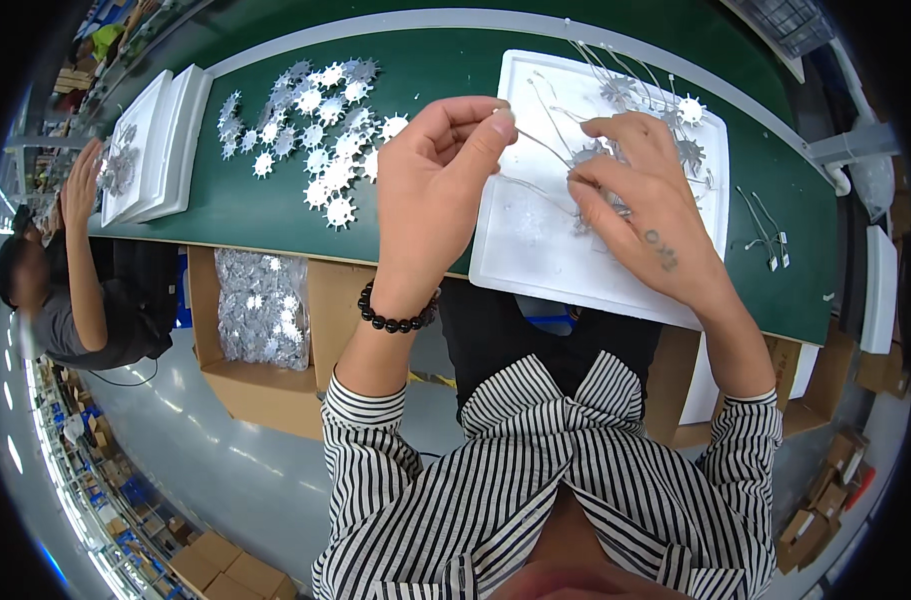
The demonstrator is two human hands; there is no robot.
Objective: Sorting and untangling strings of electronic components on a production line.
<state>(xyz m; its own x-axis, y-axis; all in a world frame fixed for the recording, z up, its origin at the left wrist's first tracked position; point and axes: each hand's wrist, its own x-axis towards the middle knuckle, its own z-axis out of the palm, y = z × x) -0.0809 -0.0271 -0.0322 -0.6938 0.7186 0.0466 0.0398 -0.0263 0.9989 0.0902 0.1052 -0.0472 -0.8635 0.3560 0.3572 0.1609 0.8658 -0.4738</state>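
Observation:
My left hand (440,170) is closed in a pinch on the end of a thin wire (540,145). From those fingertips the wire slants down to the right, over a white foam tray (490,245). My right hand (640,195) is curled over the tray, its fingertips around a silver star-shaped metal plate (587,153). That plate is partly covered by the fingers, so the grip shows only in part. More star-shaped plates with wires lie on the tray beyond my right hand, one of them a bright toothed plate (689,110).
Loose star-shaped plates (320,130) are spread over the green table (435,70) to the left. Stacked white foam trays (180,150) stand farther left, near another person (75,290). Wires with connectors (770,240) lie at right. Below is a cardboard box (265,395) with bagged plates.

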